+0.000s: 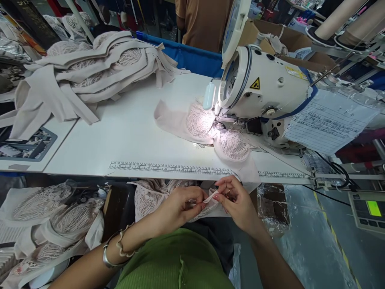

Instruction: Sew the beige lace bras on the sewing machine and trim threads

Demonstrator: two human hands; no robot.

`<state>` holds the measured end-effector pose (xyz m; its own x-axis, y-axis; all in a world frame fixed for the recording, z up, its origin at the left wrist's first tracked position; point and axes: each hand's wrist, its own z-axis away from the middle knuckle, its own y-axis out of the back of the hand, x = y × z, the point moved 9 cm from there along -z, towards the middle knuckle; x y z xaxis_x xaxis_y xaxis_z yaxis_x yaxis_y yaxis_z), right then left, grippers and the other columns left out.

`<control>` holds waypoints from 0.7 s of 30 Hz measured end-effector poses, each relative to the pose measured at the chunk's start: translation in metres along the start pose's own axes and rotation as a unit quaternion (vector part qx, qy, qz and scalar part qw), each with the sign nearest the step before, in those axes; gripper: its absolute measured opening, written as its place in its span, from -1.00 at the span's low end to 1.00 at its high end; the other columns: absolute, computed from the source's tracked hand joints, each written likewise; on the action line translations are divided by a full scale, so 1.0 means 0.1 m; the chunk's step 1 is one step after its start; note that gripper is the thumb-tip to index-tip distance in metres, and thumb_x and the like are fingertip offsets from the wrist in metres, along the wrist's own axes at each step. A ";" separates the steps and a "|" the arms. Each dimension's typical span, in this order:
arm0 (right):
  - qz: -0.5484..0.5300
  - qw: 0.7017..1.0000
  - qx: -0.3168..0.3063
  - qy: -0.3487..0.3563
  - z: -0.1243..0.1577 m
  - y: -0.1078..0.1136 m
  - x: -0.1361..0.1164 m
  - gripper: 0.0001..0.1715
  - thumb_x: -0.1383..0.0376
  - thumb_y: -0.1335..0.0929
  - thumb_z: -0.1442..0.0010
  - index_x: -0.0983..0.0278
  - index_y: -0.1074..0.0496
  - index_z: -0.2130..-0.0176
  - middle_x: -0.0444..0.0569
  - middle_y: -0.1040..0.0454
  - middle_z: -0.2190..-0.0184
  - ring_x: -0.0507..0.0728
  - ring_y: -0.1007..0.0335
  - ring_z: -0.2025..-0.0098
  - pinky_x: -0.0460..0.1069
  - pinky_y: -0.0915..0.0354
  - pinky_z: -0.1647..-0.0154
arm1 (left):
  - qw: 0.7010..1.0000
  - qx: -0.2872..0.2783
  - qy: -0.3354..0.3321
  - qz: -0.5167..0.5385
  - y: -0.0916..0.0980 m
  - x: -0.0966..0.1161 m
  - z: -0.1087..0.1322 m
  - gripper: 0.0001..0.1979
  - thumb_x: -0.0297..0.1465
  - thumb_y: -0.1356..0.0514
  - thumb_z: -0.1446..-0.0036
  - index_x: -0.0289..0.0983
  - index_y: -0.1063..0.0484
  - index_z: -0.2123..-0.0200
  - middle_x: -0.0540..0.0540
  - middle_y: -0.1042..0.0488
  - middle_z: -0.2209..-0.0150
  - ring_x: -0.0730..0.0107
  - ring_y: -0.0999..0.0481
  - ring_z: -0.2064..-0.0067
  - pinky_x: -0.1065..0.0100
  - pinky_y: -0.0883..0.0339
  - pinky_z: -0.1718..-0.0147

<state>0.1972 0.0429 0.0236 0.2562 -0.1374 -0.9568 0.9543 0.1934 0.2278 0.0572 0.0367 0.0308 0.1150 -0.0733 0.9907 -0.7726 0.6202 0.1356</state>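
Observation:
My left hand (pixel 188 202) and my right hand (pixel 236 200) are close together in front of the table edge, above my lap. Each pinches an end of a narrow pale fabric strip (pixel 212 195) stretched between the fingertips. Beneath and behind them lie pale lace bras (pixel 148 198); whether the strip belongs to one of these is hidden. On the table, a pale lace bra (pixel 233 145) lies with the join between its cups at the needle of the sewing machine (pixel 264 84). One of its wings hangs over the front edge near my right hand.
A heap of bras (pixel 99 68) covers the back left of the white table (pixel 120 140). More bras (pixel 54 216) are piled at the lower left. A printed ruler (pixel 180 167) runs along the front edge. A control box (pixel 368 210) stands right; a person (pixel 204 24) is behind.

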 end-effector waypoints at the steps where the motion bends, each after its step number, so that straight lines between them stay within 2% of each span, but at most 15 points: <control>1: 0.013 1.000 -0.015 -0.017 0.00 -0.02 0.01 -0.69 0.05 -0.44 -0.22 0.19 -0.43 0.16 -0.20 -0.35 0.46 -0.02 -0.18 0.59 -0.11 -0.16 0.63 | 1.000 -0.001 -0.014 -0.022 0.00 0.03 0.00 -0.74 -0.39 -0.04 -0.32 -0.24 -0.15 0.47 -0.12 -0.51 0.28 0.46 -0.31 0.39 0.45 -0.12 0.44; 4: 0.057 0.996 -0.061 -0.029 -0.01 -0.04 -0.04 -0.74 0.08 -0.40 -0.28 0.22 -0.48 0.26 -0.19 -0.36 0.50 -0.03 -0.20 0.59 -0.09 -0.19 0.58 | 0.996 -0.001 -0.046 -0.071 0.00 0.08 0.02 -0.75 -0.41 0.00 -0.34 -0.24 -0.19 0.45 -0.12 -0.52 0.28 0.46 -0.31 0.40 0.41 -0.16 0.40; 8: 0.047 0.994 -0.100 -0.025 0.00 -0.04 -0.14 -0.70 0.07 -0.36 -0.33 0.24 -0.44 0.32 -0.16 -0.40 0.50 0.03 -0.39 0.52 -0.07 -0.30 0.48 | 1.000 0.015 -0.002 -0.020 0.04 -0.01 0.00 -0.74 -0.38 -0.06 -0.31 -0.24 -0.21 0.47 -0.14 -0.53 0.27 0.41 -0.40 0.34 0.41 -0.22 0.39; 12: 0.022 0.991 -0.118 -0.061 0.02 -0.06 -0.14 -0.69 0.07 -0.40 -0.28 0.24 -0.39 0.36 -0.27 -0.26 0.60 -0.04 -0.22 0.65 -0.11 -0.23 0.59 | 0.995 0.017 0.052 0.088 0.06 -0.08 -0.04 -0.70 -0.32 -0.14 -0.25 -0.25 -0.18 0.51 -0.09 -0.47 0.36 0.45 -0.33 0.39 0.46 -0.17 0.46; 15: 0.015 0.993 -0.102 -0.054 0.02 -0.07 -0.15 -0.71 0.10 -0.41 -0.24 0.23 -0.39 0.39 -0.25 -0.26 0.57 -0.06 -0.18 0.64 -0.12 -0.19 0.64 | 0.993 0.027 0.060 0.099 0.07 -0.05 -0.06 -0.75 -0.33 -0.18 -0.16 -0.24 -0.19 0.49 -0.03 -0.42 0.39 0.48 -0.29 0.41 0.47 -0.16 0.46; 17: 0.033 0.996 -0.078 -0.038 0.02 -0.07 -0.16 -0.76 0.17 -0.41 -0.23 0.23 -0.39 0.41 -0.25 -0.27 0.56 -0.06 -0.18 0.64 -0.13 -0.18 0.65 | 0.994 0.037 0.063 0.084 0.05 -0.05 -0.07 -0.85 -0.34 -0.22 -0.11 -0.24 -0.28 0.38 -0.02 -0.43 0.35 0.44 -0.33 0.38 0.47 -0.18 0.44; 19: 0.058 0.996 -0.060 -0.023 0.03 -0.08 -0.16 -0.80 0.24 -0.40 -0.23 0.23 -0.39 0.42 -0.24 -0.32 0.56 -0.06 -0.21 0.64 -0.13 -0.17 0.64 | 0.993 0.040 0.084 0.067 0.00 -0.11 -0.09 -0.81 -0.30 -0.28 -0.07 -0.24 -0.37 0.30 0.00 -0.42 0.40 0.44 -0.32 0.40 0.47 -0.14 0.46; 21: 0.068 0.996 -0.058 -0.018 0.04 -0.09 -0.15 -0.81 0.26 -0.39 -0.23 0.23 -0.40 0.42 -0.22 -0.36 0.56 -0.05 -0.23 0.63 -0.13 -0.17 0.64 | 0.990 0.052 0.116 0.062 -0.04 -0.22 -0.09 -0.75 -0.22 -0.32 -0.05 -0.27 -0.41 0.40 0.05 -0.35 0.53 0.49 -0.22 0.48 0.48 -0.05 0.51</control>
<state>0.1850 0.0389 0.0371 0.3891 -0.1367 -0.9110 0.8870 0.3227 0.3304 0.0638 0.0430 0.0087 0.1451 0.1868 0.9716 -0.8485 0.5286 0.0251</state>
